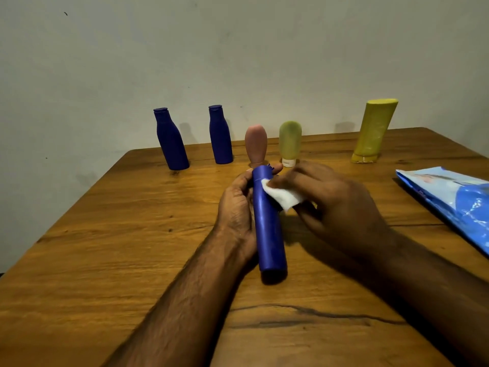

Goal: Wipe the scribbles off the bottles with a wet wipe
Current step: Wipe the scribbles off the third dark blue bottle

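- Wooden table (132, 234) is standing against a pale wall, with five bottles waiting upright along its far edge: two dark blue bottles (171, 140) on the left, a pink one (255, 144), a green one (290, 141) and a tall yellow one (373, 131).
- Left hand (236, 205) is gripping a long blue bottle (268, 229), holding it tilted above the tabletop.
- Right hand (333, 197) is pinching a white wet wipe (283, 196) and pressing it on the bottle's upper part.
- Blue wipe pack (455, 202) is lying at the right.
- Judging by this, the job seems early; scribbles on the standing bottles are too faint to tell.
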